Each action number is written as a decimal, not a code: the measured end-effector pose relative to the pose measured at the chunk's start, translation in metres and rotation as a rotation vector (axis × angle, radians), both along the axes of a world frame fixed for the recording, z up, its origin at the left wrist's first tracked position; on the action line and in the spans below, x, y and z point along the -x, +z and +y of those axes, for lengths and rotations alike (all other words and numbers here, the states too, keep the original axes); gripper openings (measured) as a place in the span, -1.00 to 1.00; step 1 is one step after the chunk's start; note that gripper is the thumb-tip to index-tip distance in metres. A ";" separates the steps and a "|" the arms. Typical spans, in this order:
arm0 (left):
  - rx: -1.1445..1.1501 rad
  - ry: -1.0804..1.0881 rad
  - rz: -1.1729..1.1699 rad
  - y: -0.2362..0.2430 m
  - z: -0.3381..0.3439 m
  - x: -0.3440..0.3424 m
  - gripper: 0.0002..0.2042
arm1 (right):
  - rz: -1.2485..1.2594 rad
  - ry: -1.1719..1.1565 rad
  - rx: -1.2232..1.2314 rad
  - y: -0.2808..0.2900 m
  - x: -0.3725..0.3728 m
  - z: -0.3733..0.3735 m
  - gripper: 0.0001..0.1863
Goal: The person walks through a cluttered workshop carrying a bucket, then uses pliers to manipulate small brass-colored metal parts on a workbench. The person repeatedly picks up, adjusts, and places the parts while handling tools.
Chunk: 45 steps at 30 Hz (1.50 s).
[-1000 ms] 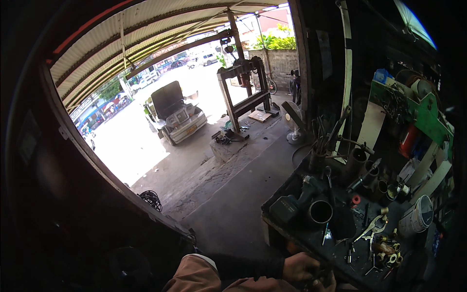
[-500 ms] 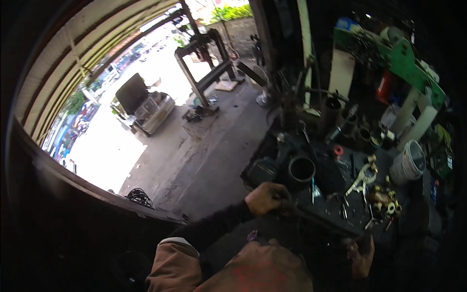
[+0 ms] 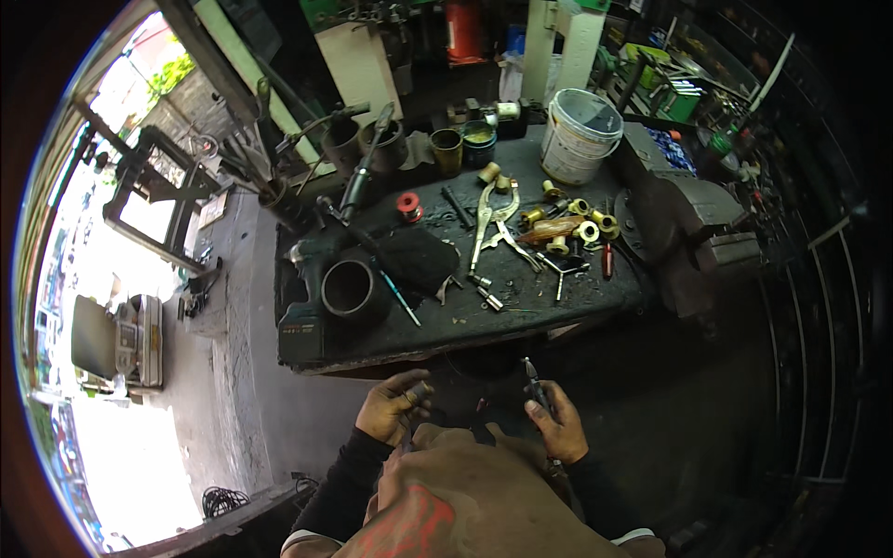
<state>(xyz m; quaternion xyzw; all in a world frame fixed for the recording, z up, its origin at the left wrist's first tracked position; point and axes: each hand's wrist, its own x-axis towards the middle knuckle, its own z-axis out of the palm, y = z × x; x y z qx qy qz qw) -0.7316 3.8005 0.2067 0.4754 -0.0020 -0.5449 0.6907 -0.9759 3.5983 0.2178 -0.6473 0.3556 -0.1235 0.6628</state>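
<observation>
My left hand [image 3: 393, 407] holds a small metal cylindrical piece [image 3: 416, 393] in front of the workbench [image 3: 589, 308]. Over to its right, my right hand [image 3: 556, 420] grips a dark hand tool [image 3: 532, 377] with a pale metal tip pointing up. Both hands are just below the bench's near edge, apart from each other. On the bench lie a cordless power tool [image 3: 302, 329], an open metal cylinder [image 3: 331, 290], locking pliers [image 3: 484, 224], brass bushings [image 3: 577, 206], small sockets [image 3: 490, 298] and a red spool [image 3: 408, 207]. A brown-clad part of my body shows at the lower edge.
A white bucket [image 3: 579, 149] and several tins [image 3: 446, 154] line the bench's back. A large vise [image 3: 693, 223] is at the right end. At left, an open doorway shows a press frame [image 3: 167, 205], a vehicle with raised hood [image 3: 139, 337] and a coiled cable [image 3: 223, 502].
My view has swung rightward to face the bench squarely. My hands, spread around a long dark blurred item half a second ago, are now closer together, each holding a separate small object.
</observation>
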 end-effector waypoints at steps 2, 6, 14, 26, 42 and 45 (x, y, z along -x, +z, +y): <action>-0.055 -0.028 0.007 -0.010 -0.009 0.005 -0.64 | -0.083 -0.077 -0.064 -0.003 -0.001 0.005 -0.76; -0.110 -0.024 0.025 -0.021 -0.029 0.005 -0.63 | 0.031 -0.126 0.086 -0.030 0.006 -0.002 -0.79; -0.016 0.039 0.313 -0.031 -0.075 -0.018 -0.63 | 0.406 -0.195 0.231 -0.042 0.006 -0.021 -0.67; 0.120 -0.428 -0.006 -0.044 -0.225 -0.079 -0.50 | 0.551 -0.428 0.213 -0.004 -0.007 -0.027 -0.67; -0.126 -0.266 -1.173 -0.067 -0.427 -0.125 -0.74 | 0.644 -0.668 0.142 -0.049 0.100 0.016 -0.61; -0.434 -0.501 -1.714 -0.048 -0.451 -0.108 -0.57 | 0.611 -0.754 0.074 -0.039 0.126 0.018 -0.66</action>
